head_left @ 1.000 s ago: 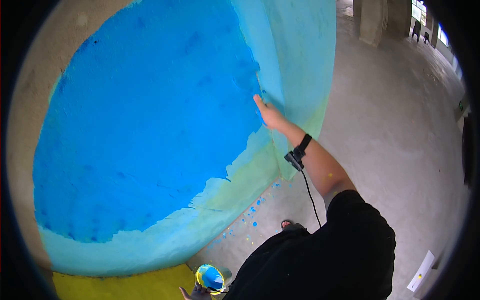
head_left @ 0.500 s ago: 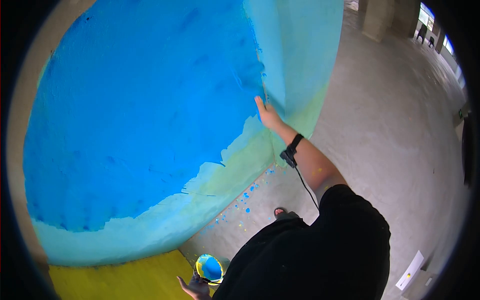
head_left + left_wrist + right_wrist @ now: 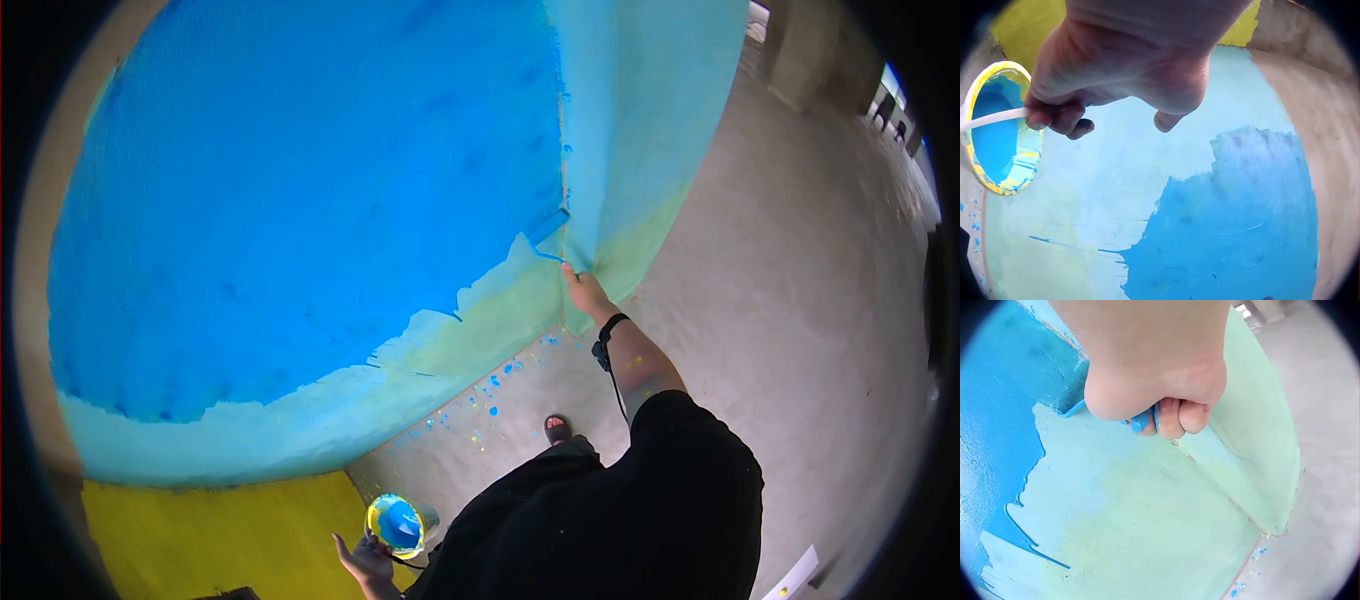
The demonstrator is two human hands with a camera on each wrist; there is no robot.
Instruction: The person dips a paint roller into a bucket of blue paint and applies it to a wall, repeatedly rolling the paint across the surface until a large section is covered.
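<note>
In the head view my right hand (image 3: 588, 293) grips the handle of a blue-coated paint roller (image 3: 549, 226). The roller lies along the lower right edge of the wet blue paint (image 3: 300, 200), by the wall's corner. Curled, paint-smeared fingers (image 3: 1171, 422) show in the right wrist view, with the handle mostly hidden in the fist. Low down, my left hand (image 3: 370, 568) holds a paint bucket (image 3: 372, 522) by its white bail handle (image 3: 999, 117). The fingers curl round that handle while the thumb sticks out. Blue paint fills the yellow-smeared bucket.
Pale blue-green wall (image 3: 480, 325) borders the blue area below, and a second pale panel (image 3: 660, 130) meets it at the corner. A yellow surface (image 3: 230, 520) lies at lower left. Paint drips (image 3: 493, 411) spot the grey floor (image 3: 780, 300) near a sandaled foot (image 3: 557, 430).
My right hand has moved down along the corner with the roller, which now shows more plainly. My left hand still holds the bucket. The head view has shifted.
</note>
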